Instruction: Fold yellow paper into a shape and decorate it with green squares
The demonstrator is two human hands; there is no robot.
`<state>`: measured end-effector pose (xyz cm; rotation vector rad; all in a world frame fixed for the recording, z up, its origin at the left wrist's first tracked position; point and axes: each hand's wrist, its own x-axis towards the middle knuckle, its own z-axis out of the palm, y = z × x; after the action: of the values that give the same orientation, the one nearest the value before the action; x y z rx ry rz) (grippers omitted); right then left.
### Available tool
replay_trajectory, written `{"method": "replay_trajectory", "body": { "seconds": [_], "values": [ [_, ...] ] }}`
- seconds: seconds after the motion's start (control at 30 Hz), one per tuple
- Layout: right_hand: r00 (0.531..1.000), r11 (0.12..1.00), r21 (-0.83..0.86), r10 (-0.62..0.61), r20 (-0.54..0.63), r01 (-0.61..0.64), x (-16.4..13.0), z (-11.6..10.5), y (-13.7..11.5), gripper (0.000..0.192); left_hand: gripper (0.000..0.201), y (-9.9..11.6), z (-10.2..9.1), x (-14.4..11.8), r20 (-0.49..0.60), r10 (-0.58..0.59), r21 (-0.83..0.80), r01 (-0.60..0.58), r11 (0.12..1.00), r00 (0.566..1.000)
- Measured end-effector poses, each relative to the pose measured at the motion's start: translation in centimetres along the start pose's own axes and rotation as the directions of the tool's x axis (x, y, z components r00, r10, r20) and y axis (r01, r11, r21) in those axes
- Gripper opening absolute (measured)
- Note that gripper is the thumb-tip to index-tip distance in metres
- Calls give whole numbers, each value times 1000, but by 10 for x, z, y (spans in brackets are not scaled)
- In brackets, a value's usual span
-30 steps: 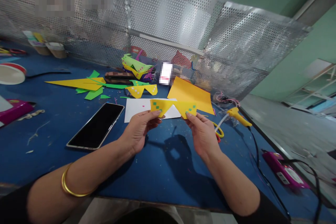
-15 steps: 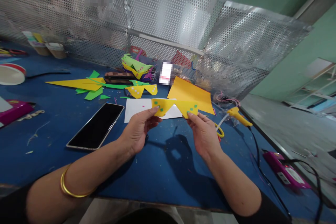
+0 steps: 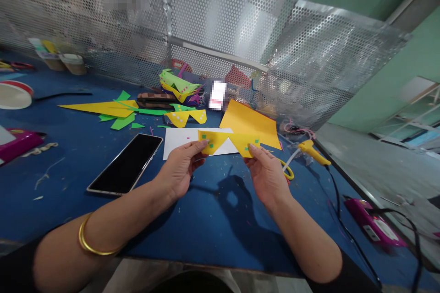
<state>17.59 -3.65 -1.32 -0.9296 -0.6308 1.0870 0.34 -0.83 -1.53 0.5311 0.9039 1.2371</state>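
Phone [image 3: 125, 164], glue gun [image 3: 312, 151], paper scraps [image 3: 117, 112].

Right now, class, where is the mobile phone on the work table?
In the head view, the phone lies flat on the blue table, screen up, just left of the left hand and the white sheet.

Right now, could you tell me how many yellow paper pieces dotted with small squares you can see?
2: one yellow zigzag paper piece held between both hands, another lying behind the white sheet. More may sit in the far pile.
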Motion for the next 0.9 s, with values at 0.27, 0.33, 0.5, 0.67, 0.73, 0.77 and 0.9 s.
{"method": "replay_trajectory", "body": {
  "seconds": [0.27, 0.33, 0.5, 0.67, 0.73, 0.77, 0.9],
  "values": [
    [1000, 999, -28, -29, 6, 30, 0, -2, 5, 23, 33, -1, 1, 1, -55, 32, 50, -30, 998, 998],
    [999, 999, -30, -44, -5, 44, 0, -1, 5, 22, 33, -2, 1, 1, -59, 38, 46, -35, 998, 998],
    [999, 999, 10, -31, 38, 31, -1, 0, 4, 19, 37, -2, 3, 1, -47, 46, 40, -44, 998, 998],
    [998, 991, 130, 35, 51, -41, 5, -2, 2, 19, 33, -3, 0, 1, -5, 1, 71, -1, 997, 1000],
    [997, 989, 124, 76, 27, -79, 8, -4, 1, 19, 31, -3, -1, 1, 23, -10, 75, 8, 997, 1000],
    [996, 989, 114, 89, 22, -91, 10, -5, 1, 20, 31, -3, -1, 1, 34, -8, 71, 6, 997, 999],
    [997, 993, 92, 74, 20, -76, 11, -6, 3, 20, 35, -2, 0, 0, 39, 15, 62, -18, 998, 999]
  ]
}}
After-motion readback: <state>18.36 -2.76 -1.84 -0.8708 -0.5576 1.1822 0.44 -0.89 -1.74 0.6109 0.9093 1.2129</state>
